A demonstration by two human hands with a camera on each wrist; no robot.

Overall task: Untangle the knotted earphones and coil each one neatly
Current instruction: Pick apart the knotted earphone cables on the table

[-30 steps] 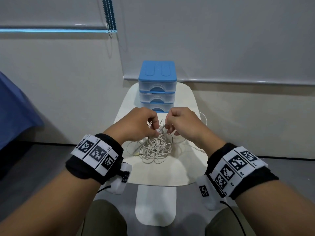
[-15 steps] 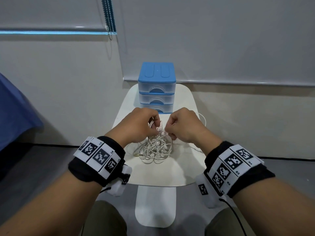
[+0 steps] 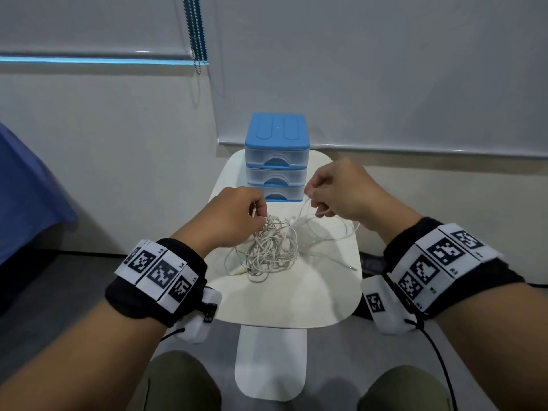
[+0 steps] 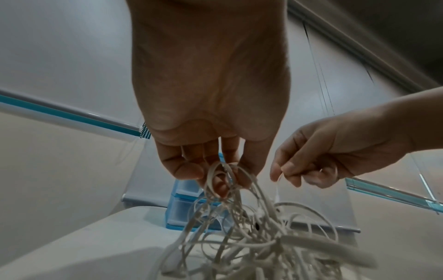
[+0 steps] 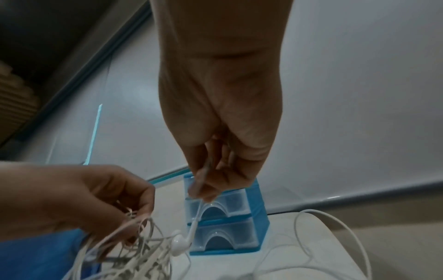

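Observation:
A knotted bundle of white earphone cables (image 3: 268, 249) lies on the small white table (image 3: 284, 295). My left hand (image 3: 237, 212) pinches several loops at the top of the tangle (image 4: 230, 189), lifting them a little. My right hand (image 3: 335, 188), up and to the right, pinches one thin strand (image 5: 200, 189) that runs down to an earbud (image 5: 179, 244) at the edge of the tangle. A loose cable loop (image 3: 335, 232) trails to the right on the table, ending in a plug (image 3: 351, 266).
A blue and clear drawer unit (image 3: 277, 161) with three drawers stands at the table's far end, just behind both hands. A blind's bead chain (image 3: 194, 31) hangs on the wall. Blue fabric (image 3: 26, 197) sits at the left. My knees are below the table's near edge.
My hands have parted. The right hand rose and moved right, drawing one strand out of the tangle, while the left hand stayed low holding the bundle's loops.

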